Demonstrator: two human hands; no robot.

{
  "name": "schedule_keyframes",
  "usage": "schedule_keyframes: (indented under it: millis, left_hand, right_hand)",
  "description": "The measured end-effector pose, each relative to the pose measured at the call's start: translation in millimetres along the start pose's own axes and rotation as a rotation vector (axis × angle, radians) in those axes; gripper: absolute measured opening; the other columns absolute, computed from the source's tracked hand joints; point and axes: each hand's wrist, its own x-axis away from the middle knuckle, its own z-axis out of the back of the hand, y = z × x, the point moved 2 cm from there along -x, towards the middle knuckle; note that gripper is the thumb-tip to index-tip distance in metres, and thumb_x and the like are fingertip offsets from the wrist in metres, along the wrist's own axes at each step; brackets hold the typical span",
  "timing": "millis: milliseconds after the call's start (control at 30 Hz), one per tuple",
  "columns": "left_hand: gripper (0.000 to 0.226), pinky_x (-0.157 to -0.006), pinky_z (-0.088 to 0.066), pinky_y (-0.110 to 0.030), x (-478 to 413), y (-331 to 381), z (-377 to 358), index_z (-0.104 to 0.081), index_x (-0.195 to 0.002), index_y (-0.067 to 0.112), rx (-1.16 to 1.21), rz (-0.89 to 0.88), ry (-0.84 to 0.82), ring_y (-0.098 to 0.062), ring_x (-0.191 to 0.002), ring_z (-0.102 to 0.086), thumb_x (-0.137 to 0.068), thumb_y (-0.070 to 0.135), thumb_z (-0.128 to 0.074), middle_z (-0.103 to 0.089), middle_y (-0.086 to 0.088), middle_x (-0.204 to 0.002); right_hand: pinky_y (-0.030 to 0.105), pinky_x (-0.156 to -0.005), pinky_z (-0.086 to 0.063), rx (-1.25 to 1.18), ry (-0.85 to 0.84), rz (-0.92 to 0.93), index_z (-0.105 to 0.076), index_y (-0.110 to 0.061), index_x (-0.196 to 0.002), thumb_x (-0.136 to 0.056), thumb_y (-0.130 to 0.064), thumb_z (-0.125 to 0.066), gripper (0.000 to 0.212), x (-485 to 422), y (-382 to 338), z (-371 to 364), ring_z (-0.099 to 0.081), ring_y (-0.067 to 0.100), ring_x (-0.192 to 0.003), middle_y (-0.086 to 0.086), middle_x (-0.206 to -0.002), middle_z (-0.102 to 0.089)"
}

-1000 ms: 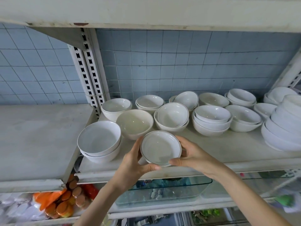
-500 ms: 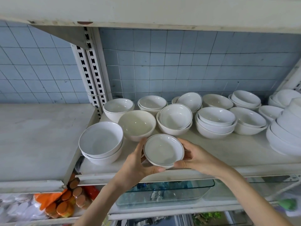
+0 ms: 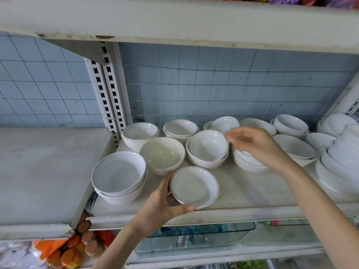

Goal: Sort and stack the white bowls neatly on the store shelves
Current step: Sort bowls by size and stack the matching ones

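Observation:
A small shallow white bowl with a thin dark rim line (image 3: pixel 194 186) sits near the front of the white shelf (image 3: pixel 252 193). My left hand (image 3: pixel 163 202) grips its left and front edge, thumb along the front. My right hand (image 3: pixel 254 144) hovers, blurred, with loose fingers and holds nothing, above a stack of rimmed bowls (image 3: pixel 246 162) and beside another nested stack (image 3: pixel 207 147). A cream bowl (image 3: pixel 162 155) and a stack of two plain bowls (image 3: pixel 118 176) stand to the left.
More white bowls (image 3: pixel 180 129) line the back of the shelf by the blue tiled wall, with large stacks (image 3: pixel 342 164) at the right edge. A slotted upright post (image 3: pixel 106 94) divides off the left shelf (image 3: pixel 38 167). Glass dishes (image 3: pixel 194 237) lie on the shelf below.
My right hand has let go of the small rimmed bowl and risen up and right toward the back stacks. The bowl has come down onto the shelf, held by my left hand alone.

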Motion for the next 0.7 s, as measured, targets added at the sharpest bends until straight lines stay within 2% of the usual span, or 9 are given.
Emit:
schedule_keyframes:
  millis: [133, 233, 300, 367, 400, 467, 500, 567, 700]
  left_hand:
    - [0.091, -0.091, -0.048, -0.017, 0, 1, 0, -0.033, -0.138, 0.025, -0.005, 0.006, -0.001, -0.003, -0.116, -0.058, -0.065, 0.026, -0.088, -0.062, 0.022, -0.12]
    - [0.083, -0.091, -0.047, -0.017, 0, 1, 0, -0.039, -0.132, 0.029, 0.006, 0.011, -0.003, -0.003, -0.116, -0.058, -0.065, 0.017, -0.086, -0.063, 0.021, -0.119]
    - [0.083, -0.09, -0.047, -0.017, 0, 1, 0, -0.039, -0.131, 0.03, 0.011, 0.016, -0.003, -0.003, -0.117, -0.057, -0.065, 0.018, -0.088, -0.062, 0.022, -0.121]
    - [0.085, -0.09, -0.048, -0.017, -1, 1, 1, -0.039, -0.132, 0.028, 0.021, 0.021, 0.001, -0.002, -0.117, -0.057, -0.063, 0.019, -0.088, -0.062, 0.018, -0.121]
    - [0.085, -0.089, -0.048, -0.017, -1, 1, 1, -0.039, -0.132, 0.028, 0.026, 0.023, 0.002, -0.002, -0.116, -0.058, -0.064, 0.016, -0.088, -0.062, 0.016, -0.121]
    - [0.084, -0.089, -0.048, -0.017, -1, 1, 1, -0.038, -0.132, 0.029, 0.026, 0.022, -0.001, -0.002, -0.116, -0.058, -0.066, 0.013, -0.087, -0.061, 0.014, -0.122]
    - [0.085, -0.091, -0.048, -0.018, 0, 2, 1, -0.037, -0.133, 0.029, 0.021, 0.019, -0.004, -0.002, -0.117, -0.057, -0.065, 0.016, -0.088, -0.061, 0.015, -0.123]
    - [0.089, -0.092, -0.047, -0.018, 0, 1, 1, -0.036, -0.136, 0.028, 0.011, 0.023, -0.004, -0.003, -0.118, -0.056, -0.063, 0.022, -0.088, -0.061, 0.016, -0.123]
    - [0.084, -0.092, -0.047, -0.018, -1, 1, 2, -0.038, -0.133, 0.03, 0.01, 0.034, -0.01, -0.002, -0.119, -0.056, -0.066, 0.013, -0.086, -0.061, 0.018, -0.123]
  right_hand:
    - [0.021, -0.091, -0.044, 0.271, 0.049, 0.032, -0.065, -0.012, -0.108, -0.089, -0.013, -0.063, 0.019, -35, 1, -5, -0.062, 0.011, -0.101, 0.0, -0.11, -0.067]
    - [0.033, -0.095, -0.044, 0.455, 0.012, 0.006, -0.063, -0.006, -0.111, -0.089, -0.013, -0.063, 0.023, -49, 9, -18, -0.059, 0.022, -0.109, 0.008, -0.113, -0.066]
    - [0.034, -0.078, -0.045, 0.539, -0.019, -0.019, -0.063, -0.015, -0.085, -0.088, -0.013, -0.062, 0.004, -54, 14, -25, -0.057, 0.028, -0.091, 0.005, -0.086, -0.064]
    - [0.032, -0.062, -0.036, 0.646, -0.041, -0.053, -0.047, -0.024, -0.066, -0.087, -0.017, -0.061, 0.026, -57, 18, -29, -0.047, 0.027, -0.078, -0.004, -0.066, -0.049]
    - [0.033, -0.062, -0.038, 0.681, -0.038, -0.081, -0.047, -0.022, -0.067, -0.087, -0.019, -0.06, 0.024, -59, 21, -31, -0.047, 0.027, -0.079, -0.002, -0.068, -0.049]
    - [0.037, -0.071, -0.047, 0.738, -0.014, -0.097, -0.058, -0.012, -0.083, -0.086, -0.02, -0.059, 0.009, -63, 25, -32, -0.053, 0.031, -0.088, 0.006, -0.085, -0.06]
    - [0.039, -0.075, -0.049, 0.748, 0.009, -0.094, -0.06, -0.008, -0.09, -0.085, -0.018, -0.059, 0.011, -65, 28, -33, -0.054, 0.032, -0.092, 0.009, -0.091, -0.062]
    - [0.039, -0.073, -0.049, 0.74, 0.063, -0.086, -0.061, -0.006, -0.09, -0.085, -0.014, -0.057, 0.011, -69, 31, -34, -0.055, 0.034, -0.092, 0.012, -0.092, -0.064]
    - [0.033, -0.067, -0.043, 0.697, 0.123, -0.084, -0.064, -0.005, -0.087, -0.086, -0.016, -0.06, 0.012, -71, 29, -35, -0.057, 0.031, -0.09, 0.01, -0.089, -0.066]
